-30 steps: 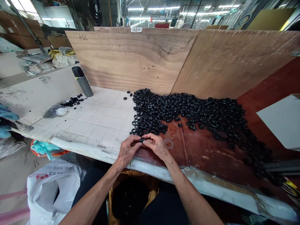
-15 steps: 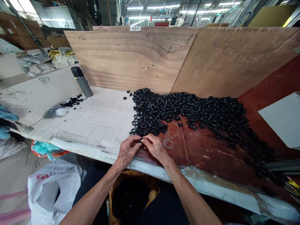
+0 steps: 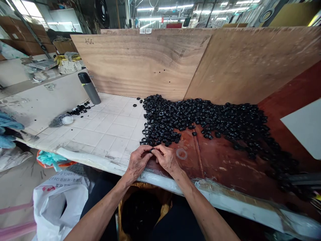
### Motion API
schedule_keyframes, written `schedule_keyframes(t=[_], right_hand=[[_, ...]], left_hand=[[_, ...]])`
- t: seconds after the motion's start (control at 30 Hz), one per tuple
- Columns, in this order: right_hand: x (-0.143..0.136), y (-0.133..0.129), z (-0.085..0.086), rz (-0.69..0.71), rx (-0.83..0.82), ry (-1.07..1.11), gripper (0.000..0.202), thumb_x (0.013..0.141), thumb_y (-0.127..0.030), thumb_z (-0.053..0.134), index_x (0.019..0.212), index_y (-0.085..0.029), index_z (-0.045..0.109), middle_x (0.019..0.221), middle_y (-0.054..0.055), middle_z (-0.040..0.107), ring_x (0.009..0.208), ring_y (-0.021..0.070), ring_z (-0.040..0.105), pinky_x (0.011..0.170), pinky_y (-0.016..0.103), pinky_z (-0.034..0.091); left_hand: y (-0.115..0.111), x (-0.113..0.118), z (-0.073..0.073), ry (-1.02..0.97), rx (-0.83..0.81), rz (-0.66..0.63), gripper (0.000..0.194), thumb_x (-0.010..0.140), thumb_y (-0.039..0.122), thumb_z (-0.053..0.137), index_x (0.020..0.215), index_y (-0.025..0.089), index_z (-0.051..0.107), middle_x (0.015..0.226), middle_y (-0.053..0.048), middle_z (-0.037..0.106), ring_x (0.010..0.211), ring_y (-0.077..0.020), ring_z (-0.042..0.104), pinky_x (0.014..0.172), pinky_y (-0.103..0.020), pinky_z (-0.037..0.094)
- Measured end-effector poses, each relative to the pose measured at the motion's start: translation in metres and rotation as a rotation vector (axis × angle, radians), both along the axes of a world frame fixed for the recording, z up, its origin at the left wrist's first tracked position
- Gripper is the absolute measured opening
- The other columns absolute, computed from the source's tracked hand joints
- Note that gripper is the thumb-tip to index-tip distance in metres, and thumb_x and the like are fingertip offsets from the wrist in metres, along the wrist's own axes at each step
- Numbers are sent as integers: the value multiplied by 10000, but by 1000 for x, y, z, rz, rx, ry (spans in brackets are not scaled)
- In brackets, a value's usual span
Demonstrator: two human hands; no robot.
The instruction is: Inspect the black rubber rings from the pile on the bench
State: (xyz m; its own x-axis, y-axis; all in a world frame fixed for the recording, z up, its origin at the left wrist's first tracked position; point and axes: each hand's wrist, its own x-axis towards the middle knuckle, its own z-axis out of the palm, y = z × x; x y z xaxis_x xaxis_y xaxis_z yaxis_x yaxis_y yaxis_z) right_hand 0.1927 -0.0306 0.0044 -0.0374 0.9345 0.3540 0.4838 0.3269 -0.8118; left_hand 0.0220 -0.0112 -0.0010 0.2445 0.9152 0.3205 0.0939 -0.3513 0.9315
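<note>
Between my fingertips, just above the table's front edge, is a small black ring-shaped part (image 3: 150,151), mostly covered by the fingers. My left hand (image 3: 137,161) pinches it from the left, and my right hand (image 3: 166,158) pinches it from the right. Right behind the hands begins a big pile of black ring-shaped parts (image 3: 163,115), spread along the wooden board and down the right side. A pale translucent ring (image 3: 181,153) lies flat on the red-brown surface, to the right of my right hand.
A grey bottle with a black cap (image 3: 89,88) stands at the back left. Near it are loose black pieces (image 3: 79,109) and a clear plastic bag (image 3: 60,120). A wooden board (image 3: 145,63) walls off the back. Below the edge sits an open sack (image 3: 140,212) with dark contents.
The view has shifted slightly, so the scene sits a little further right. Both hands stay together at the same spot, still pinching the black part.
</note>
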Motion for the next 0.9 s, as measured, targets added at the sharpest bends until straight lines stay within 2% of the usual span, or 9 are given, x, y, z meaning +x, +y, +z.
schedule_keyframes(t=[0.07, 0.13, 0.23, 0.33, 0.53, 0.67, 0.8, 0.9], right_hand=[[-2, 1, -5, -8, 23, -42, 359, 1003, -397, 529, 704, -225, 629, 630, 29, 609, 610, 182, 575, 657, 296, 475], [-4, 2, -8, -24, 27, -36, 407, 1001, -421, 526, 645, -229, 572, 629, 32, 601, 612, 177, 565, 648, 290, 466], [-6, 2, -8, -29, -67, 124, 254, 949, -438, 608, 797, -236, 629, 680, 26, 640, 600, 181, 597, 590, 282, 473], [-5, 3, -5, 30, -158, 279, 154, 925, -390, 638, 936, -239, 664, 697, 7, 650, 572, 181, 621, 562, 285, 494], [0, 2, 10, 87, 63, 206, 88, 903, -248, 650, 915, -234, 737, 941, 57, 688, 899, 221, 662, 843, 348, 530], [0, 0, 15, 97, 67, 220, 140, 923, -225, 627, 933, -239, 766, 999, 66, 686, 928, 218, 663, 862, 350, 533], [0, 2, 10, 91, 76, 226, 126, 897, -192, 628, 913, -235, 745, 1011, 68, 707, 954, 226, 669, 881, 360, 539], [-1, 4, 4, 72, 72, 237, 149, 865, -170, 636, 975, -231, 717, 1009, 56, 721, 965, 226, 675, 895, 364, 543]], left_hand=[[0, 0, 1, 6, 31, 5, 196, 888, 293, 689, 1061, 209, 725, 1093, -67, 737, 1043, -205, 704, 958, -372, 589], [0, 0, 0, -11, 5, 6, 199, 889, 300, 691, 1063, 209, 722, 1096, -66, 733, 1039, -204, 705, 946, -365, 594], [1, 0, -3, -39, -61, -5, 195, 878, 287, 702, 1056, 209, 723, 1096, -59, 726, 1026, -200, 706, 938, -349, 594], [2, 0, -6, -69, -102, -13, 196, 860, 276, 720, 1042, 202, 727, 1092, -60, 722, 1016, -201, 704, 912, -332, 593], [4, -3, -3, -59, -182, -12, 226, 835, 247, 727, 1053, 195, 751, 1071, -63, 755, 1011, -213, 700, 947, -343, 557], [5, -2, -1, -87, -247, -4, 253, 811, 256, 745, 1054, 191, 762, 1039, -58, 773, 961, -209, 704, 922, -337, 550], [5, -2, -1, -110, -277, -8, 254, 798, 257, 760, 1041, 183, 763, 1026, -59, 774, 939, -205, 703, 901, -329, 545], [5, -2, 0, -118, -307, -16, 262, 803, 265, 766, 1050, 175, 758, 1024, -65, 775, 929, -205, 704, 893, -327, 544]])
